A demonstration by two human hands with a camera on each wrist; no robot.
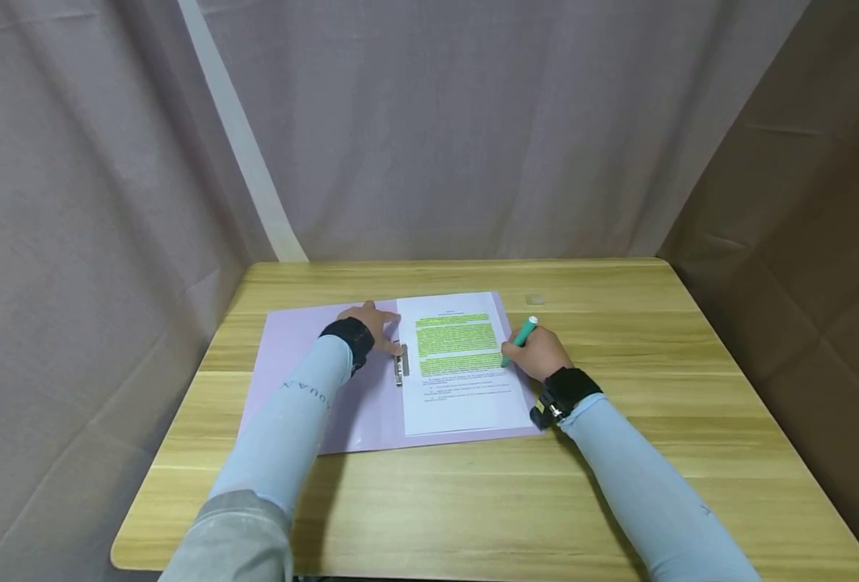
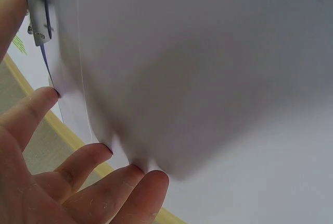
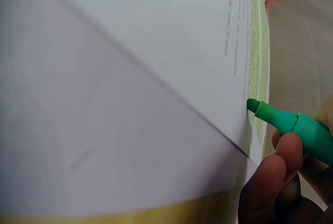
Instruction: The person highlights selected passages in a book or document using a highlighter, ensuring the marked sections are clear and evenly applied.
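- Head view: your sheet (image 1: 461, 364) lies in the open lilac folder (image 1: 305, 380) on the wood-grain table (image 1: 618, 453). Upper text blocks are highlighted; I judge the lower lines remain.
- Left wrist view: your left hand (image 2: 62, 182) presses flat, fingers straight, beside the metal clip (image 2: 37, 10).
- Right wrist view: your right hand (image 3: 283, 182) pinches the green highlighter (image 3: 291, 125), tip on the smooth paper's edge.

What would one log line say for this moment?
left hand: flat on lilac plastic folder | right hand: holds green highlighter pen, tip on white printed sheet
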